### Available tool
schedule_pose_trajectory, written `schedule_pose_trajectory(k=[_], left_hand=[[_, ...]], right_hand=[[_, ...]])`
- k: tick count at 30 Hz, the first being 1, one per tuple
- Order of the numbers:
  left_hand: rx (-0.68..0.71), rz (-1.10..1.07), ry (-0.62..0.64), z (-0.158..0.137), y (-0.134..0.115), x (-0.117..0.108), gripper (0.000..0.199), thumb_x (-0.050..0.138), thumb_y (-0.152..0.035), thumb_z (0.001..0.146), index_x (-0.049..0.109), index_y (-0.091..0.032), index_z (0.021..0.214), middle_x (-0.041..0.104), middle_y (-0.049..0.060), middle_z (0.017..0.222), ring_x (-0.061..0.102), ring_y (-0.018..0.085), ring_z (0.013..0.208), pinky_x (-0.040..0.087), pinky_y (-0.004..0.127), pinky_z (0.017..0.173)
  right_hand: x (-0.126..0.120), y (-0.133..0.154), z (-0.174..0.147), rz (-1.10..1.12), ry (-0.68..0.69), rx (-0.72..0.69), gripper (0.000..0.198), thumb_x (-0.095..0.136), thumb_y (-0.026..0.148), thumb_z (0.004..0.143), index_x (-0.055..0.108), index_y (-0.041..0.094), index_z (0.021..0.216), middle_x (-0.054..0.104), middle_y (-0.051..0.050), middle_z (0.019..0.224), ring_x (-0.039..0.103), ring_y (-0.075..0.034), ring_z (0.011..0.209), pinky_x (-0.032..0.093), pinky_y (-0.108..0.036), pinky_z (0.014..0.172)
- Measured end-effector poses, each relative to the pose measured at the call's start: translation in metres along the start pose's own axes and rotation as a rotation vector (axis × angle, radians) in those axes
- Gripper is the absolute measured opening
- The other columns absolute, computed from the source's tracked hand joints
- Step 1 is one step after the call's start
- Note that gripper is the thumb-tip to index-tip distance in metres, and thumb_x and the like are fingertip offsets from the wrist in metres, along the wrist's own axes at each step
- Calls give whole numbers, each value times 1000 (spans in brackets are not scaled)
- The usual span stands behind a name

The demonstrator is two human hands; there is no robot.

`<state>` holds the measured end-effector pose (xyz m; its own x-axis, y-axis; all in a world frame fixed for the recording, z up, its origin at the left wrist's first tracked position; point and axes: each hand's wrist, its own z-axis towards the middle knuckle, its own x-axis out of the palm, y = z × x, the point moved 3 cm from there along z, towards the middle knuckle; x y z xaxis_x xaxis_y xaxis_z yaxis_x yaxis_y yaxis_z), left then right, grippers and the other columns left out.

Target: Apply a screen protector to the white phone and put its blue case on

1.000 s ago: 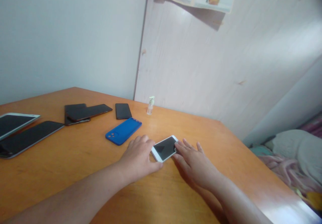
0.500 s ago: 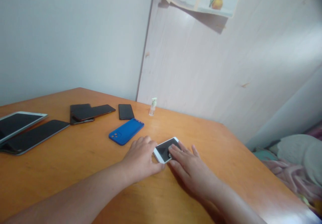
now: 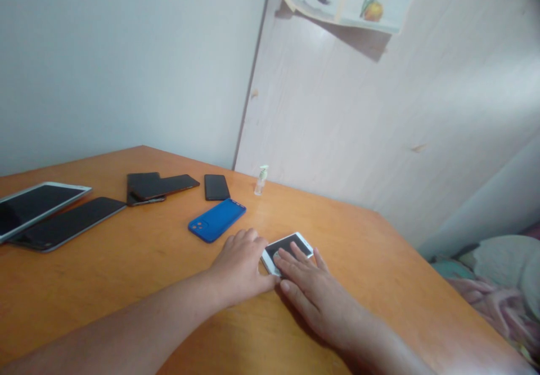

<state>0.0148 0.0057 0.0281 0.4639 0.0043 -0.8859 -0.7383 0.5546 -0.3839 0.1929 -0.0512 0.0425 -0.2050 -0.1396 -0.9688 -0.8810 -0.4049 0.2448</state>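
A white smartphone (image 3: 304,245) with a dark screen lies face up on the wooden table. At its left end, my left hand (image 3: 242,265) grips the edge, thumb at the near corner and fingers on the far side. Across the screen lies my right hand (image 3: 310,282), fingers stretched out and spread, fingertips near the left end. Something small and pale shows by those fingertips; I cannot make out what it is. Just beyond my left hand rests a blue phone case (image 3: 217,220), its inside facing up.
Behind the case are a black phone (image 3: 216,187), two crossed dark phones (image 3: 169,185) and a small clear pump bottle (image 3: 261,181). At far left, a white tablet (image 3: 80,190) overlaps a dark tablet (image 3: 80,223). The table (image 3: 379,262) meets walls behind; bedding (image 3: 485,302) lies right.
My right fingers have slid left across the screen, uncovering the phone's right end. My left hand keeps its grip. The whole view has shifted slightly.
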Motion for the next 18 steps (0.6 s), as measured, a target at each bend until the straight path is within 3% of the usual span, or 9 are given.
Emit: schedule_pose_trajectory(k=[2,6,8,13,18], left_hand=[[3,1,0,0,0,0,41,68,-56,72,65,-22,95,59,8,100,55,30,99,44,38,81],[7,-6,-2,0,-1,-1,40,70,-55,70,65,-22,93,58,8,100,55,30,100,45,37,81],[3,-10,3,0,-1,-1,40,70,-53,69,65,-22,93,58,8,100,55,30,100,45,38,81],[0,-13,26,-1,-3,-2,38,69,-50,70,66,-22,96,58,9,99,55,31,100,46,40,82],[11,-24,29,-1,-5,-3,42,71,-51,68,66,-22,98,58,9,100,55,31,100,45,40,84]], right_hand=[[0,-6,2,-16,-16,39,51,26,52,102,38,36,149,37,0,157,16,-30,150,7,-69,116],[-1,-37,6,-98,-102,272,55,27,49,102,40,26,150,35,-5,158,13,-36,150,5,-73,113],[-1,-37,6,-88,-95,267,55,28,49,102,39,24,151,35,-6,158,13,-36,150,6,-72,114],[-1,-17,3,4,-16,63,52,29,50,102,40,32,149,35,-4,158,16,-29,150,6,-68,116],[0,-45,11,-91,-92,275,54,28,47,102,38,27,151,35,-6,158,11,-34,150,5,-73,113]])
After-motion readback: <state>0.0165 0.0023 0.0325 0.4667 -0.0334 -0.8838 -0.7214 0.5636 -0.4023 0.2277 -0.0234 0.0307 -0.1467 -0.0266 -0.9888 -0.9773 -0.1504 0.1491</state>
